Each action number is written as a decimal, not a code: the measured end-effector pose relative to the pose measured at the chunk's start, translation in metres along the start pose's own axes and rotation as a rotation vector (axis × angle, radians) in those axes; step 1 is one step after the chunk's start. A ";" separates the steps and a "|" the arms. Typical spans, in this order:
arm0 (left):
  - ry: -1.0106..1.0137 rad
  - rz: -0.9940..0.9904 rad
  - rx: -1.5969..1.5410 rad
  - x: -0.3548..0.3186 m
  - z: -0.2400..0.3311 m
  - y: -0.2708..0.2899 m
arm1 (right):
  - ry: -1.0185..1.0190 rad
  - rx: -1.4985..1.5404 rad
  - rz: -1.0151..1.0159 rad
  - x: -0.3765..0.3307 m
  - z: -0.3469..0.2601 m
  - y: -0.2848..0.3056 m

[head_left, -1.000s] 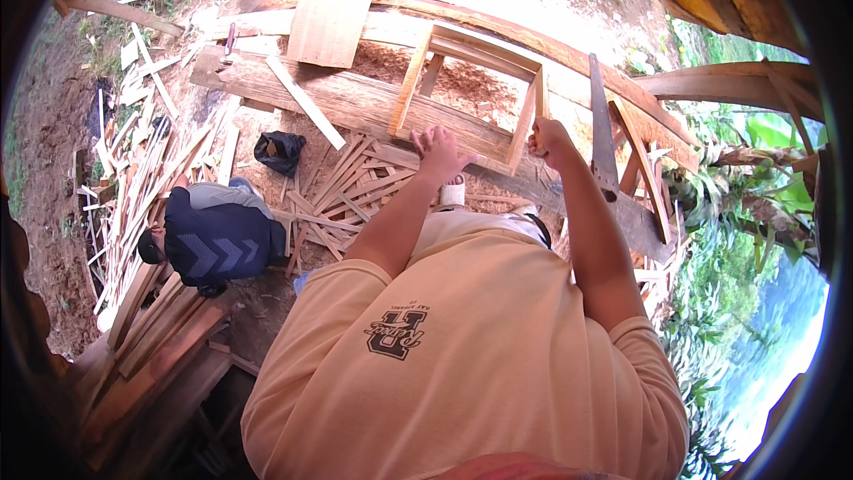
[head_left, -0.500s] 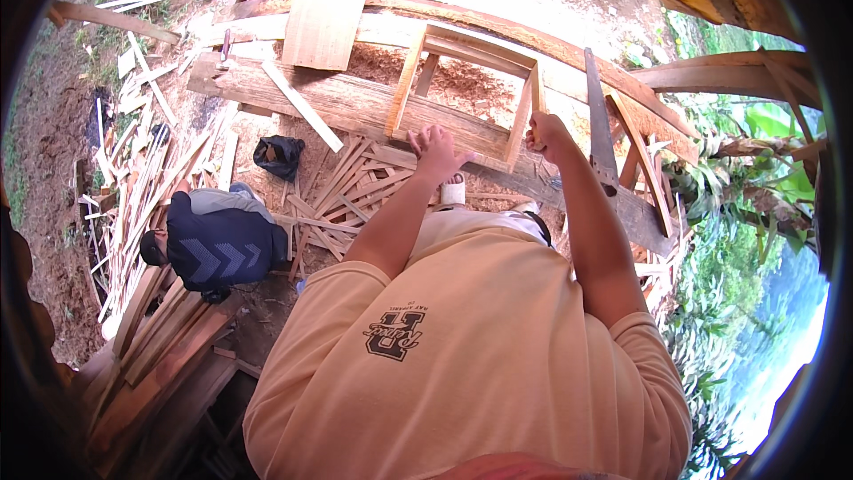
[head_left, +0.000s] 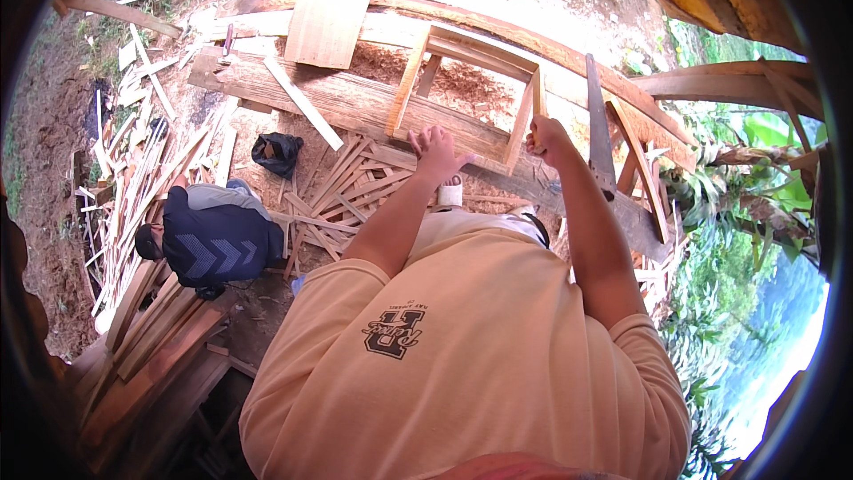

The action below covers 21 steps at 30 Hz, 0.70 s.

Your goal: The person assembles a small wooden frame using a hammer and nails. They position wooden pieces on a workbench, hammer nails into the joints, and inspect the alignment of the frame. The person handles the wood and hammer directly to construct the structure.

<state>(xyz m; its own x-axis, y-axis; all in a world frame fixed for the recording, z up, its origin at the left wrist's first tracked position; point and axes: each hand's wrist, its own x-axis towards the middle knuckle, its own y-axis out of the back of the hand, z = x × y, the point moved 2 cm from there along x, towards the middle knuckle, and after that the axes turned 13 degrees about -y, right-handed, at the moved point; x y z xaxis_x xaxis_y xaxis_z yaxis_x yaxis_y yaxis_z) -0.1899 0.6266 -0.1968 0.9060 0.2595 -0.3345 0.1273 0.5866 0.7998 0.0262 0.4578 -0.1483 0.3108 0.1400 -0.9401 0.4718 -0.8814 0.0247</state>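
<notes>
A rectangular open wooden frame point(head_left: 410, 78) rests on the long plank bench point(head_left: 311, 100) in front of me. My left hand point(head_left: 437, 151) lies with spread fingers at the bench's near edge, just below the frame's near left part. At the frame's right side, my right hand point(head_left: 551, 140) is curled closed. A small pale bit shows at its fingers, but what it grips is hidden. To the right of that hand, a handsaw point(head_left: 598, 116) lies across the bench boards.
A flat wooden panel point(head_left: 329, 22) and a loose pale strip point(head_left: 302, 105) lie on the bench at left. A black bag point(head_left: 277, 154) stands among scattered offcuts point(head_left: 342, 185). A person in dark clothes point(head_left: 218, 236) crouches at left, near stacked planks point(head_left: 155, 378).
Both my hands stay at nearly the same places by the frame. The crouching person's head and body have shifted slightly. The view has moved a little.
</notes>
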 end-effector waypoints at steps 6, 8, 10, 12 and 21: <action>0.022 -0.001 0.015 -0.001 0.000 0.002 | 0.026 0.024 0.020 -0.003 -0.004 -0.004; 0.015 0.021 0.016 -0.001 0.002 0.003 | 0.001 0.109 -0.033 -0.001 -0.005 0.000; 0.013 -0.024 -0.005 0.000 0.005 0.005 | -0.027 0.205 -0.086 0.001 -0.004 0.011; 0.022 -0.033 -0.015 0.002 0.003 0.005 | -0.054 0.292 -0.156 -0.013 -0.003 0.015; 0.038 0.035 0.025 0.005 0.007 -0.001 | -0.214 0.472 -0.472 -0.104 0.051 0.041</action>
<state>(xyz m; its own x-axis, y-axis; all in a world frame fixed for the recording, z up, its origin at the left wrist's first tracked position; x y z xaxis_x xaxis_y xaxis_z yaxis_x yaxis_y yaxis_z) -0.1831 0.6222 -0.1958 0.8942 0.3090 -0.3240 0.1058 0.5573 0.8235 -0.0290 0.3846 -0.0668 -0.0313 0.5064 -0.8617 0.0929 -0.8569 -0.5070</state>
